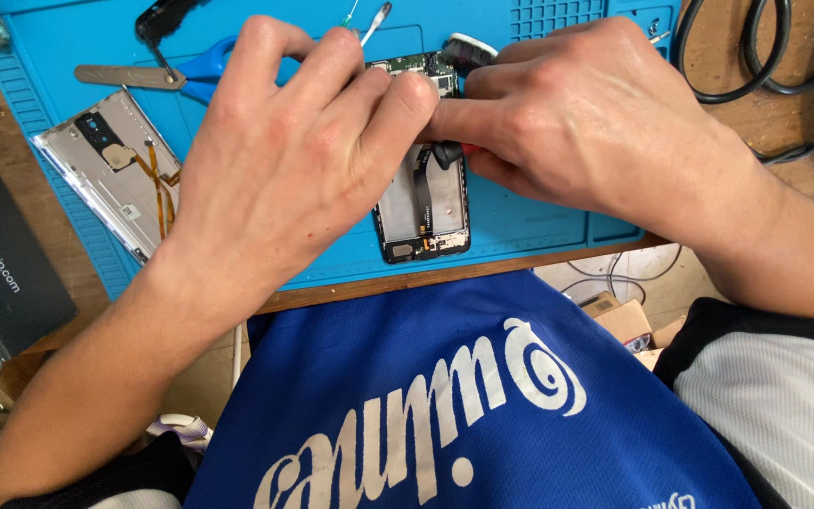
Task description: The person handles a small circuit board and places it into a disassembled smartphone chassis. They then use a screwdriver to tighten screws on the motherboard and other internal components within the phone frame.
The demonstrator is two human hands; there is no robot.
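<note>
While both hands meet over the opened smartphone [426, 212], the blue repair mat [539, 221] serves as the landmark: the phone lies near the mat's front edge, its lower end showing the bare frame and a dark ribbon cable. The left hand [284, 160] is curled over the phone's left side, fingers together, pressing down on it to steady it. The right hand [577, 118] is pinched shut on a small black-tipped tool [447, 153], which touches the phone's middle. Doing this well seems to call for a firm left-hand hold and light, level pressure from the tool. On the mat's left part lies the removed back cover [110, 174]; farther back, blue-handled scissors [157, 75], tweezers [376, 23] and a brush [468, 47].
</note>
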